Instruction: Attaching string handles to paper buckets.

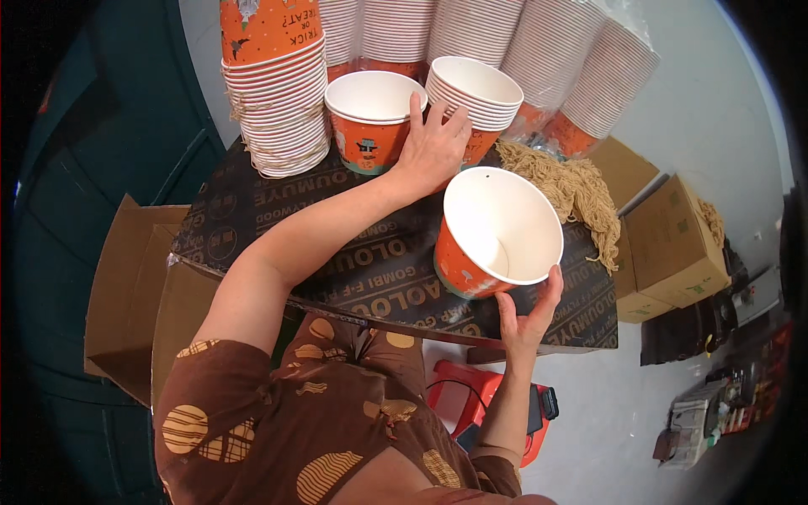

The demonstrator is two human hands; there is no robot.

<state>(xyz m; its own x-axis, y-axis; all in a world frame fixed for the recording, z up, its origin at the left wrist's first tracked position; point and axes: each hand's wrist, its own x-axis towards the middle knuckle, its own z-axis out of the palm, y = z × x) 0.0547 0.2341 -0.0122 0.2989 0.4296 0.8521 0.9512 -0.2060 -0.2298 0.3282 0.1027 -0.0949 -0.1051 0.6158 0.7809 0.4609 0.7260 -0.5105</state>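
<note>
My right hand (530, 318) grips a tilted orange paper bucket (467, 268), thumb low on its side and fingers by the rim. The bucket's white mouth faces up toward me, and a small dark hole shows near its far rim. My left hand (433, 147) reaches across the table with fingers apart. It touches the gap between a single upright paper bucket (366, 145) and a short nested stack of buckets (478, 105). Part of that stack is hidden behind the hand. A tangled heap of tan cord (568, 185) lies to the right of these.
A tall stack of upside-down buckets with cords (276, 114) stands at the table's back left. Several wrapped bucket stacks (471, 29) line the wall. Cardboard boxes flank the dark printed tabletop (353, 244) at left (126, 286) and right (673, 244). A red stool (459, 379) is below.
</note>
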